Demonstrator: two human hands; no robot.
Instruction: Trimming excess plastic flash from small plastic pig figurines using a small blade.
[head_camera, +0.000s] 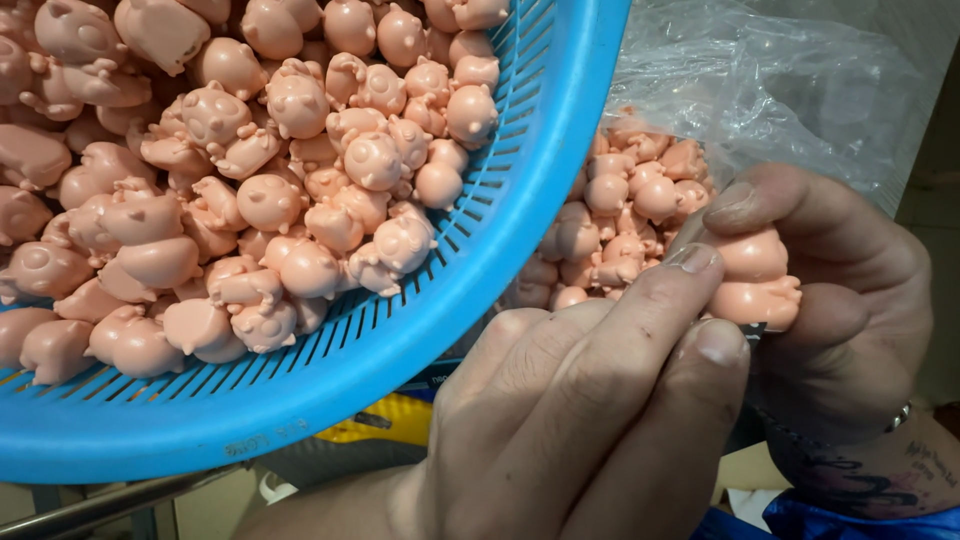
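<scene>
My right hand (850, 300) grips a small pink pig figure (755, 275) between thumb and fingers at the right. My left hand (580, 420) comes up from the bottom centre. Its fingers are pinched together and press against the underside of that pig. A small grey metal tool tip (752, 328) shows between my left fingertips and the pig; the rest of the tool is hidden. A blue slotted plastic basket (480, 290) fills the left and is heaped with several identical pink pig figures (300, 200).
Behind my hands a clear plastic bag (780, 90) holds more pink pig figures (620, 220). A yellow object (400, 420) lies under the basket rim, and a metal rail (120, 500) runs along the lower left. A blue sleeve (850, 525) is at my right wrist.
</scene>
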